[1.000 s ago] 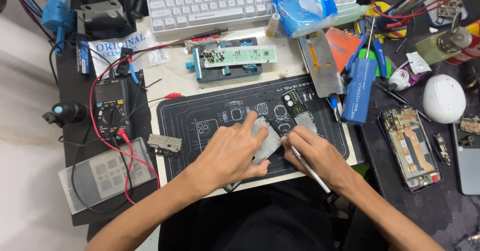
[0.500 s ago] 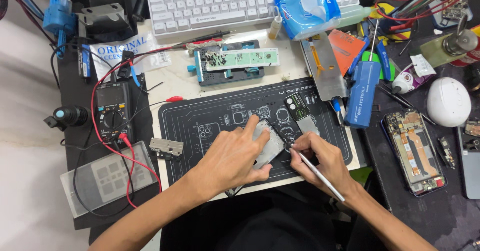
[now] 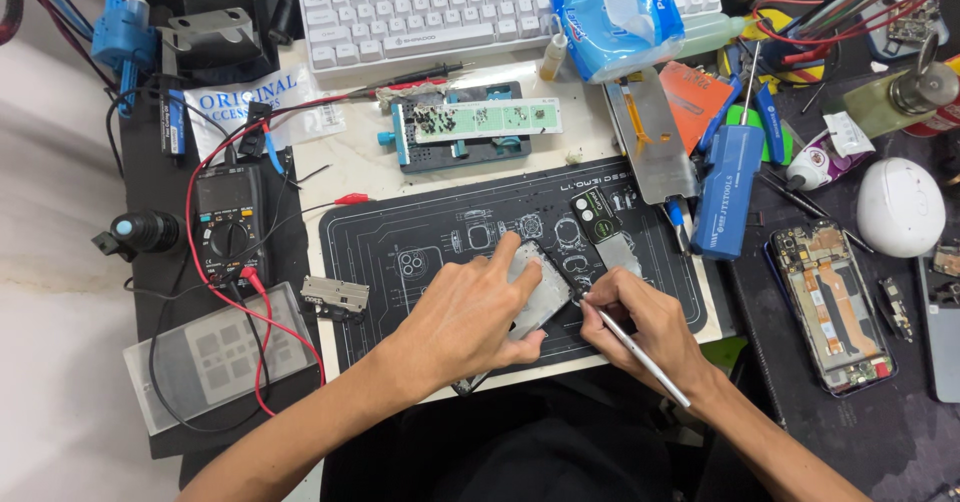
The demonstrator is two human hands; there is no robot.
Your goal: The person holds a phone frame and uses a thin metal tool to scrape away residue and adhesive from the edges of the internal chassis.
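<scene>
My left hand [image 3: 470, 312] lies flat on a grey phone part [image 3: 543, 297], pressing it down on the black work mat [image 3: 400, 232]. In my right hand [image 3: 645, 332] I grip a thin silver tool [image 3: 640, 352] like a pen. Its tip touches the right edge of the phone part. Just beyond the hands lies a small dark board with a green patch [image 3: 592, 214] and a grey metal piece [image 3: 620, 252].
Around the mat: a white keyboard [image 3: 450, 7], a blue holder with a screw tray [image 3: 470, 124], a multimeter with red leads [image 3: 228, 224], a blue tissue pack [image 3: 615, 12], a blue screwdriver case [image 3: 725, 192], an opened phone [image 3: 832, 307], a white round object [image 3: 900, 207].
The view has shifted slightly. My right hand has turned a little, so the silver tool now angles more toward the lower right. The left hand stays on the phone part.
</scene>
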